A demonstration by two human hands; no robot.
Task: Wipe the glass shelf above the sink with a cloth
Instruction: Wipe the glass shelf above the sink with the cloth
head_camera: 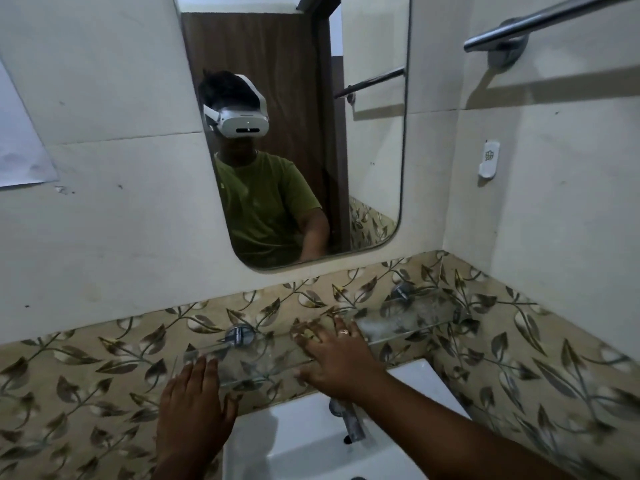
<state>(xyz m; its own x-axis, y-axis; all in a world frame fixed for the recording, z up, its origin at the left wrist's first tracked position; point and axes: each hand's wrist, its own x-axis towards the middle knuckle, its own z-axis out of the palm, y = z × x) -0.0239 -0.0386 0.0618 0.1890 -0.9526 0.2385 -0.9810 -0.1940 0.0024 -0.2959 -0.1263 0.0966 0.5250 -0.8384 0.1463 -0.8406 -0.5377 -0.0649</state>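
Two bare hands, both flat and spread, neither holding anything; no cloth seen. Right hand (337,360) lies palm-down on the glass shelf (408,322), fingers splayed toward the wall, ring on one finger. Left hand (194,407) is open too, fingertips at the shelf's left front edge; contact with the glass unclear. The shelf runs along the leaf-patterned tile band (540,368), held by two chrome brackets, one (239,335) between the hands and one (401,292) further right. The shelf's right part looks hazy and streaked. Just below sits the white sink (304,441), with the tap (348,420) under the right wrist, partly hidden by it. Above hangs a mirror (370,140) reflecting the person in a headset and green shirt. Towel bar (547,20) upper right, small white wall fitting (489,159) below it.
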